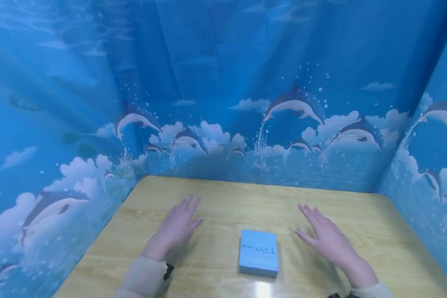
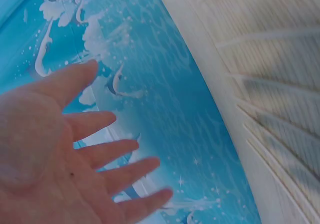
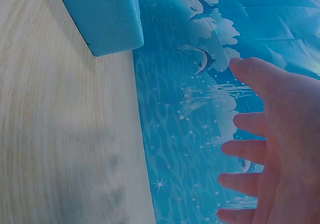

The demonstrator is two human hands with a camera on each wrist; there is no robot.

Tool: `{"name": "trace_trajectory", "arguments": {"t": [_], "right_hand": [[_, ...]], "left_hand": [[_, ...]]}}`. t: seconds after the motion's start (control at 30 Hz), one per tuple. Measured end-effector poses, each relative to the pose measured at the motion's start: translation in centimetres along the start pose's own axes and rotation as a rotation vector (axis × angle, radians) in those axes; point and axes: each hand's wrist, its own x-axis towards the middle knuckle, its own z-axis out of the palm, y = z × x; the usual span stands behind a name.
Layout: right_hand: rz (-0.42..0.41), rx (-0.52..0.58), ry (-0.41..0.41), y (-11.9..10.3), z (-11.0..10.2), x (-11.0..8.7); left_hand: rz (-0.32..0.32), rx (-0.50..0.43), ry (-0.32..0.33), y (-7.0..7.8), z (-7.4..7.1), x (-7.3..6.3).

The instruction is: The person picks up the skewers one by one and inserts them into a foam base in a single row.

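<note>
A square blue block, foam-like with a row of small dark marks on top, lies on the table between the two hands. My left hand hovers to its left, fingers extended and palm empty. Several thin, pale sticks lie on the wood beneath and beside that hand; what they are made of is hard to tell. On the block's other side, my right hand is held above the table with straight, spread fingers and touches nothing. One corner of the block shows at the top of the right wrist view.
The light wood-grain table ends against a blue curtain printed with dolphins and clouds, which encloses the back and both sides. A bright light reflection shows near the front of the table.
</note>
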Motion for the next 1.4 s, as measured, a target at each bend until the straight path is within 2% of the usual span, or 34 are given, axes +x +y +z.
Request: {"name": "trace_trajectory", "arguments": {"t": [0.2, 0.43, 0.53, 0.63, 0.7, 0.9, 0.97, 1.13, 1.27, 1.4], "right_hand": [[-0.003, 0.086, 0.013, -0.3, 0.4, -0.1], [-0.044, 0.214, 0.057, -0.7, 1.2, -0.6], [-0.073, 0.244, 0.068, -0.9, 1.5, -0.5], [-0.103, 0.292, 0.043, -1.1, 1.6, -0.4], [-0.125, 0.326, 0.0, -1.2, 1.8, -0.3], [-0.159, 0.403, -0.135, -1.3, 3.1, -0.2], [-0.183, 0.423, -0.155, -1.3, 3.7, -0.2], [-0.218, 0.454, -0.203, -1.2, 4.7, -0.2], [-0.198, 0.44, -0.248, -1.5, 4.9, -0.4], [-0.186, 0.394, -0.255, -1.9, 5.3, -0.5]], "left_hand": [[-0.009, -0.129, 0.0, -2.0, -1.3, 0.7], [-0.054, -0.252, -0.054, -4.8, -2.3, 1.3], [-0.039, -0.303, -0.067, -6.4, -2.4, 1.5], [-0.021, -0.343, -0.089, -8.3, -2.6, 1.8], [-0.041, -0.4, -0.134, -9.6, -2.7, 2.0], [-0.179, -0.726, -0.344, -12.9, -3.2, 2.0], [-0.208, -0.78, -0.389, -13.8, -3.3, 2.0], [-0.267, -0.781, -0.428, -14.7, -3.3, 2.4], [-0.338, -0.733, -0.421, -14.5, -2.9, 3.1], [-0.4, -0.719, -0.413, -14.3, -2.6, 3.5]]}}
